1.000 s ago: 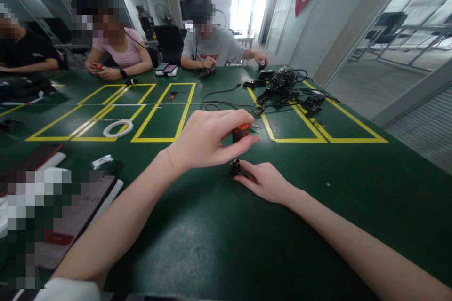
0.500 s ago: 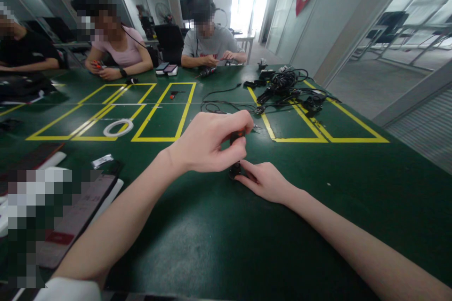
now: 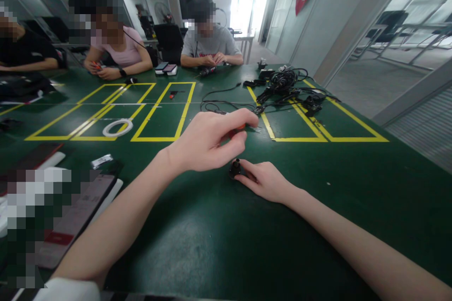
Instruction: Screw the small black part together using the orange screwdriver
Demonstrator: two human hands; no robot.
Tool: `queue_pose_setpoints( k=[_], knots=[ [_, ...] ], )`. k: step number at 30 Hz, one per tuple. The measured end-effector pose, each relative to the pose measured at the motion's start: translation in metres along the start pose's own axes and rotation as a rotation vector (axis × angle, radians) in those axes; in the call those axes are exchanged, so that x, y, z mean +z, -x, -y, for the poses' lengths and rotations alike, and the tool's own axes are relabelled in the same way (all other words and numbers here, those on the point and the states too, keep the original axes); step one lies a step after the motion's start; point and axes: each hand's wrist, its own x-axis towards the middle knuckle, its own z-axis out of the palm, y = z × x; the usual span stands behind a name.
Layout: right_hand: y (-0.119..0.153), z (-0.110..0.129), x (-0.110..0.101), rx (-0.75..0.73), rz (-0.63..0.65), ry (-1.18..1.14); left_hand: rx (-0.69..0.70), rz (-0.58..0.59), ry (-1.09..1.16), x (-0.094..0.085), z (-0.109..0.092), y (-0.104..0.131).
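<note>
Though obscured earlier, black tip (image 3: 237, 162) visible

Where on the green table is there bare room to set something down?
Between the left forearm and right forearm; also beyond the right forearm, nearer than the yellow tape outlines, bar a pale speck. It's crowded at the far right, with tangled black cables, and the near left, around a phone-like device.

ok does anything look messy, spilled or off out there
At the far right, black cables lie tangled across yellow tape lines, which looks untidy. A white ring overlaps another line on the left. No spill shows.
</note>
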Motion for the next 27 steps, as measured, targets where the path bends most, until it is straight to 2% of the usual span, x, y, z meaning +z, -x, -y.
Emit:
queue_pose_setpoints(
  k=[5,17,27],
  knots=[
    [0.0003,-0.0004,0.0005,-0.009,-0.013,-0.004,-0.006,-0.036,-0.045,0.0042,0.0022,0.0009],
    [-0.0006,0.0014,-0.0015,0.018,0.018,0.017,0.092,-0.079,-0.103,0.0055,0.0074,-0.0002],
    [0.0,-0.0013,0.0002,-0.014,-0.01,0.009,0.034,-0.001,-0.092,0.0054,0.0033,0.0018]
  ],
)
